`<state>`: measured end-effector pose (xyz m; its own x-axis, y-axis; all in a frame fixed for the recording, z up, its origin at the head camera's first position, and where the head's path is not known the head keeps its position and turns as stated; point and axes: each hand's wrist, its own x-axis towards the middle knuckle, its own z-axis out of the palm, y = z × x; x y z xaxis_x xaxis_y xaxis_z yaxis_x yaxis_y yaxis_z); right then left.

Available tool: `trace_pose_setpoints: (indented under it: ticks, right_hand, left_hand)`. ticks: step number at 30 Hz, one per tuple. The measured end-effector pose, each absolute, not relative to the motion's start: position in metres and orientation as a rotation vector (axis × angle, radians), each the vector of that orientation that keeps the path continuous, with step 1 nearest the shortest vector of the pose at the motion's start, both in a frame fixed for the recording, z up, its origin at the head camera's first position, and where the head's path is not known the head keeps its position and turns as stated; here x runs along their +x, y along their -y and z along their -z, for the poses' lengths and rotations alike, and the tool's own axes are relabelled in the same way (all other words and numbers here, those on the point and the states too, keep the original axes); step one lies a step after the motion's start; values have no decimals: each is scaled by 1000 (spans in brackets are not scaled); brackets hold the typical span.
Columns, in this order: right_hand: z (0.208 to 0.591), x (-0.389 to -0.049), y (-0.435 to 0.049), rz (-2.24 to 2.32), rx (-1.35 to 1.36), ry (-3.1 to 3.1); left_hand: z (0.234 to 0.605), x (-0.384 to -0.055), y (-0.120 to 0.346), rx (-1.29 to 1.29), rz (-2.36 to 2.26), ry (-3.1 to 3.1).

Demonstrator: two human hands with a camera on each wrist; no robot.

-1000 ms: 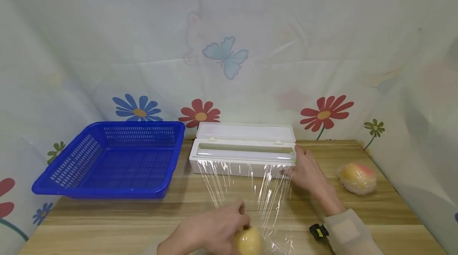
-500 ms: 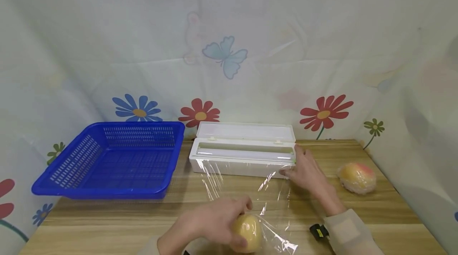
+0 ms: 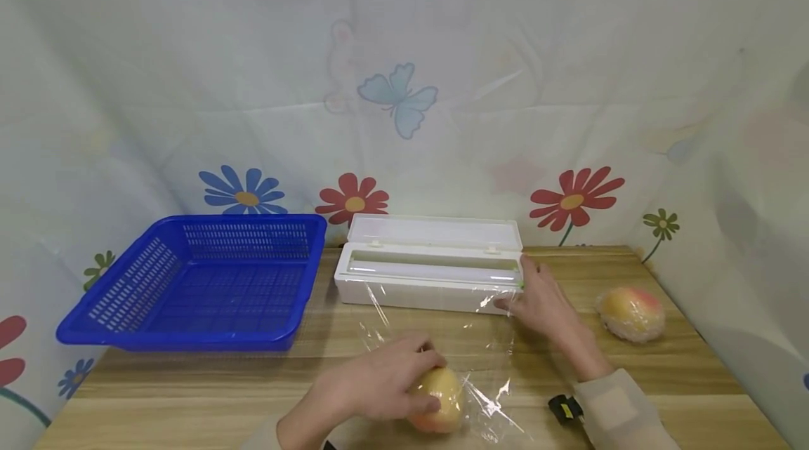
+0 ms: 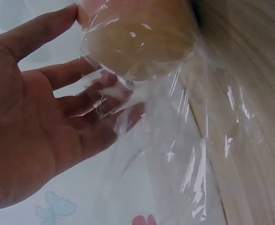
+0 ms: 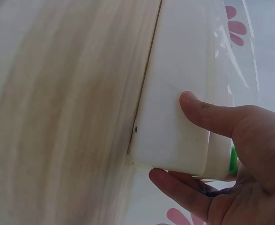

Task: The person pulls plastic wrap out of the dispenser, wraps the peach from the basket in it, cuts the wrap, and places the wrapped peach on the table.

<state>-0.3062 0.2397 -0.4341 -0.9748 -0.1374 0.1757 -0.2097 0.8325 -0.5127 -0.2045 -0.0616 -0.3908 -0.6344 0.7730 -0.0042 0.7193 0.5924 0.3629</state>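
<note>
My left hand (image 3: 385, 383) holds a round yellow-and-red fruit (image 3: 442, 401) near the front of the table, thumb on its near side and fingers over its top. Clear cling film covers the fruit in the left wrist view and passes in front of several fingers (image 4: 88, 105). From there the sheet of cling film (image 3: 487, 366) stretches back to a white cling film dispenser (image 3: 417, 295), whose lid is up and whose roll shows inside. My right hand (image 3: 546, 302) grips the dispenser's right end, with the thumb on the front face and fingers around the end in the right wrist view.
A blue plastic basket (image 3: 221, 338) stands at the left. Another yellow-and-red fruit (image 3: 630, 314), wrapped in film, lies at the right. A small black object with a yellow mark (image 3: 564, 408) is beside the right sleeve. A flowered cloth (image 3: 442, 155) hangs behind the wooden table.
The fruit has turned over in my left hand and moved slightly away from the table's front, with film now wrapping it. The stretched film has slackened. My right hand stays on the dispenser.
</note>
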Motion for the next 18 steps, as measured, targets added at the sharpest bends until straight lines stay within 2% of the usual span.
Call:
trace_pose_setpoints:
  ticks: [8, 18]
  right_hand:
    - [434, -308, -243, -814, 269, 2914]
    - [433, -311, -250, -811, 292, 2941]
  left_hand:
    - [392, -204, 57, 1284, -468, -2705]
    - [396, -201, 51, 1198, -394, -2789]
